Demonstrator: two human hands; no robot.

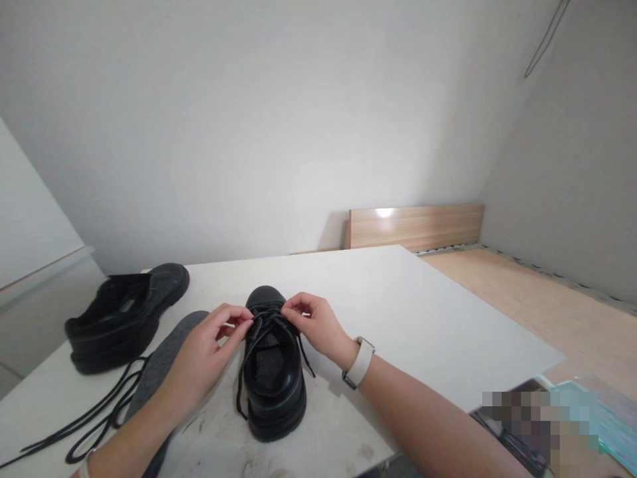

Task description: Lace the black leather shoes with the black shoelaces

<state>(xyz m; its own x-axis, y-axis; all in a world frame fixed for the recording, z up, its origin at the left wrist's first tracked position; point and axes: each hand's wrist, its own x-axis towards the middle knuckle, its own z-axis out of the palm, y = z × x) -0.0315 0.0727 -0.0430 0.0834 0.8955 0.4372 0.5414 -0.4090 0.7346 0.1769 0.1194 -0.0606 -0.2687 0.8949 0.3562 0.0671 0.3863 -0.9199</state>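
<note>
A black lace-up shoe [276,405] stands upright on the white table, its toe pointing away from me. Black shoelaces [271,318] cross over its tongue, with one loose end hanging down each side. At the left of the lacing, my left hand [219,338] pinches a lace loop between thumb and fingers. My right hand [316,325], with a pale watch band on the wrist, pinches the lace on the right side. Under my left forearm lies a grey insole [164,352], partly hidden.
To the left, a second black shoe [124,312] rests without visible laces. A loose black shoelace [94,415] trails across the table [378,292] at front left. A wooden board [415,229] stands by the back wall. Blurred items [547,425] sit at lower right.
</note>
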